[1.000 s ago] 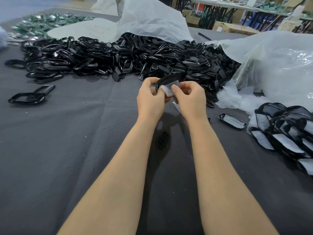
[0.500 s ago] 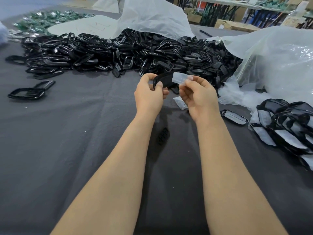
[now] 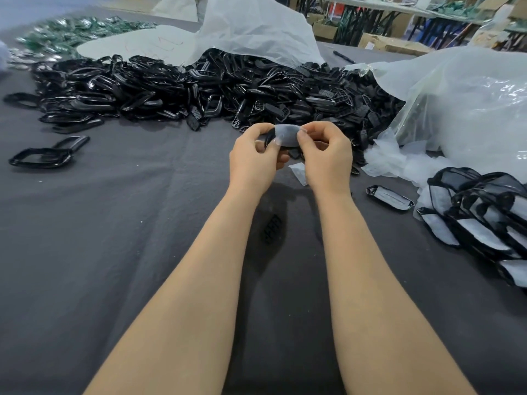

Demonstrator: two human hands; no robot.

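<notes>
far left: two loose black frames (image 3: pixel 42 156) lie on the grey cloth (image 3: pixel 114 252), apart from the rest. behind them the heap of black parts (image 3: pixel 185 86) runs across the table, its middle tucked under a white bag (image 3: pixel 256 27).

centre: left hand (image 3: pixel 252 159) is up off the cloth, just in front of the heap. its thumb and fingers pinch the left end of a small black part (image 3: pixel 268 139). a pale film patch (image 3: pixel 286 134) lies over the part's face and spans between the hands. right hand (image 3: pixel 328 158) pinches the patch's right edge. the hands are close together, each clamped on its own end. cannot tell whether the patch is stuck down yet.

under the hands: a film scrap (image 3: pixel 298 171) on the cloth, and a lone black insert (image 3: pixel 272 229) between the forearms.

right: one covered piece (image 3: pixel 389 197) lies alone, then a stack of covered pieces (image 3: pixel 482 220) beside a clear bag (image 3: pixel 456 104).

judgement: the step in hand is laying film on the part. the next move likely calls for squaring the patch to the part's outline, then a thumb rub from the middle outward so it does not crease. after that the part probably goes to the stack on the right.
</notes>
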